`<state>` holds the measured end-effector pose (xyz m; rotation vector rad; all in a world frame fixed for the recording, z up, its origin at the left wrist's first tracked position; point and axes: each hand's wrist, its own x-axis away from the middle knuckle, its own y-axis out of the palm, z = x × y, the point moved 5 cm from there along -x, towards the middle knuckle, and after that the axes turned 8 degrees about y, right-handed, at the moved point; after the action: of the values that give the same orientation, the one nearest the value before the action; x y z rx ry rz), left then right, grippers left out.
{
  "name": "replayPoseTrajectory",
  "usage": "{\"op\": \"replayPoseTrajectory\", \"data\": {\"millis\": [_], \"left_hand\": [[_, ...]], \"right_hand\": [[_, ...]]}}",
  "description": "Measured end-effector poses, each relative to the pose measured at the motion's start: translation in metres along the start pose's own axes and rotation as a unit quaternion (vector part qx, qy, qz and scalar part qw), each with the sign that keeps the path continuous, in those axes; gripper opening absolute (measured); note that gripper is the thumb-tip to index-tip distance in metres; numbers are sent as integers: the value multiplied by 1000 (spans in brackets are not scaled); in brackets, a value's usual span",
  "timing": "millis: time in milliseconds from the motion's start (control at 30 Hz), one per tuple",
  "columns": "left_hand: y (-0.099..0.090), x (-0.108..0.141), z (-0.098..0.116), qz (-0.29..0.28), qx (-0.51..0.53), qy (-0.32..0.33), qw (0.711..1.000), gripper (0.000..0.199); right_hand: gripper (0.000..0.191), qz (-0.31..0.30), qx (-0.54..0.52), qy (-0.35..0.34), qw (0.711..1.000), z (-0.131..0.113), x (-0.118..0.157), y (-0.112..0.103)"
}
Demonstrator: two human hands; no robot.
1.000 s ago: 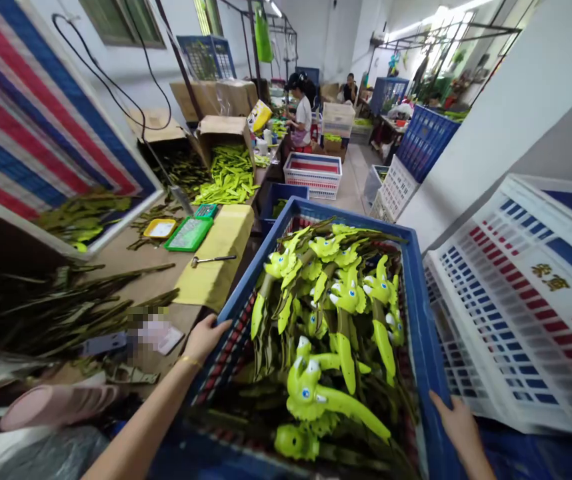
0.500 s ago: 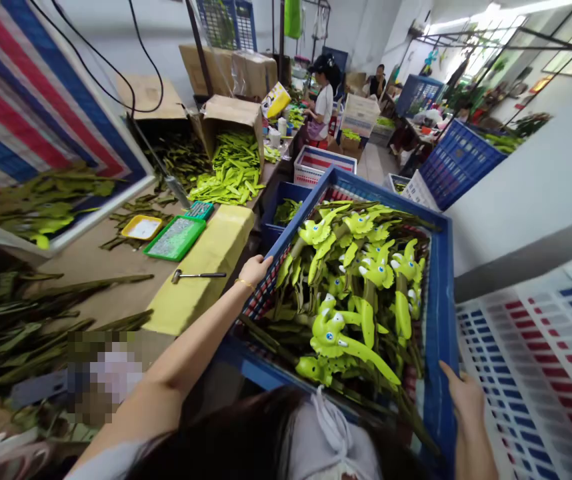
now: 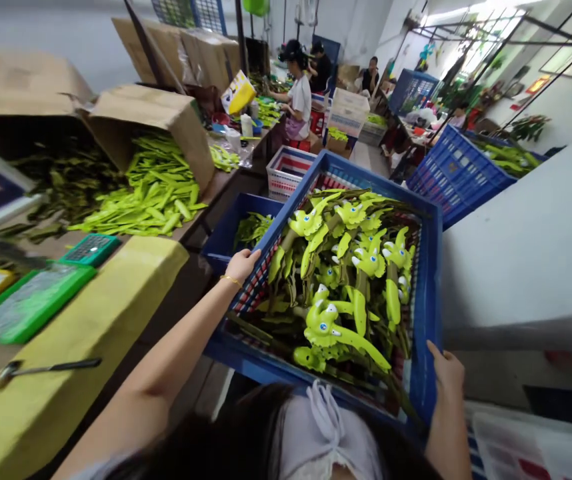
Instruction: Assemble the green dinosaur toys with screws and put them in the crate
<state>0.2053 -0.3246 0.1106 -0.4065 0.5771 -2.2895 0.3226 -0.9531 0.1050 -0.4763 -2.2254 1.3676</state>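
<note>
A: What's in the blue plastic crate (image 3: 429,267)?
B: Lime-green dinosaur-headed toys (image 3: 323,327) on dark-green strips (image 3: 279,267). The nearest toy's long body runs toward the lower right, its head to the left.
A: And the hands?
B: The left hand (image 3: 241,265) curls over the crate's left rim; the right hand (image 3: 446,377) clasps the right rim, fingers together.

Blue crate (image 3: 429,280) carried farther from white crate (image 3: 511,447), yellow pad (image 3: 66,340) and cardboard box (image 3: 151,127) now nearer at left

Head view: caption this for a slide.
Left hand and right hand grip a blue crate of green toy dinosaurs in a workshop.
</note>
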Motion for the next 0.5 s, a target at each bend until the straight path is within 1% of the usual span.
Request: {"op": "replayPoseTrajectory", "data": {"millis": [167, 267, 300, 367, 500], "left_hand": [[37, -72, 26, 12, 12, -24, 1000, 35], [55, -103, 34, 18, 4, -34, 999, 35], [60, -108, 36, 20, 2, -35, 999, 34], [68, -109, 38, 25, 4, -37, 999, 35], [80, -87, 45, 47, 8, -46, 998, 35]], "right_hand": [[67, -1, -22, 0, 1000, -72, -78, 29], [66, -4, -34, 4, 999, -107, -114, 44], [65, -6, -38, 6, 999, -114, -123, 47], [64, -8, -42, 7, 999, -118, -136, 50], [65, -11, -43, -9, 999, -108, -154, 48]]}}
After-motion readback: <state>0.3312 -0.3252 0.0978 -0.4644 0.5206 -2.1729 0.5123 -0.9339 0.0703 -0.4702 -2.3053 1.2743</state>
